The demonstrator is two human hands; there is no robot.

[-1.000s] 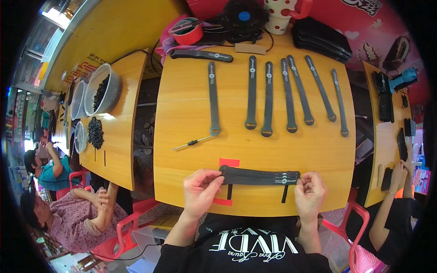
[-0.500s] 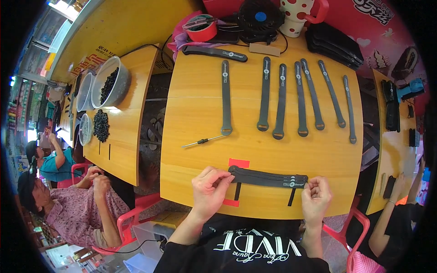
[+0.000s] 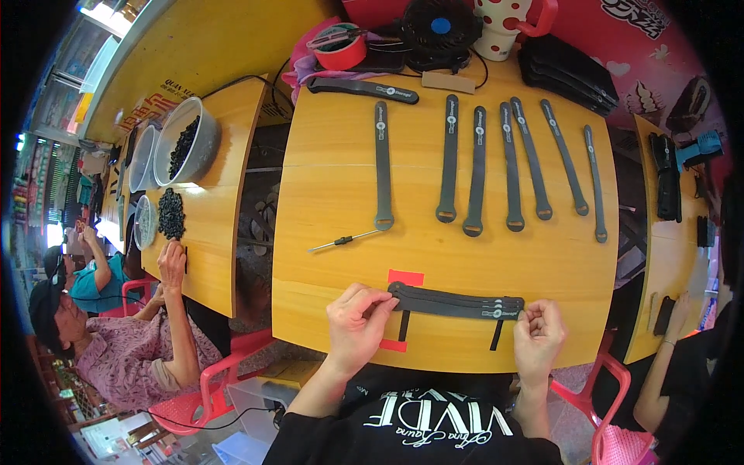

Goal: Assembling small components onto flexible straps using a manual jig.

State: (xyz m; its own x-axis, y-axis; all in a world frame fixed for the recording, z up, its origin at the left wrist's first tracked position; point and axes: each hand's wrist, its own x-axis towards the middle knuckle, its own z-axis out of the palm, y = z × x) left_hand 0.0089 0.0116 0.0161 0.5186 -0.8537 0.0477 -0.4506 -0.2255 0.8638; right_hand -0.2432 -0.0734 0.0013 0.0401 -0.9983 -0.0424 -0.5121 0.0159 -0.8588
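Note:
A small stack of black cable straps (image 3: 453,304) with pale print lies crosswise near the table's front edge, slightly fanned. My left hand (image 3: 359,322) pinches its left end between thumb and fingers. At the right end, the fingertips of my right hand (image 3: 540,333) are closed on the stack's corner. Under the stack run two thin black strips, a left strip (image 3: 404,325) and a right strip (image 3: 496,335). Red tape (image 3: 406,277) sticks to the table just behind the left end, with another red piece (image 3: 393,346) in front.
Several single straps (image 3: 449,159), slotted ends toward me, lie in a row farther back. A thin screwdriver-like tool (image 3: 343,241) touches the leftmost one. Behind stand a black fan (image 3: 439,31), a red tape roll (image 3: 341,53) and black pouches (image 3: 568,74). Co-workers sit left and right.
The co-worker on the left has reached a hand forward to their table by the pile of small black parts. My hands and the stack look unchanged.

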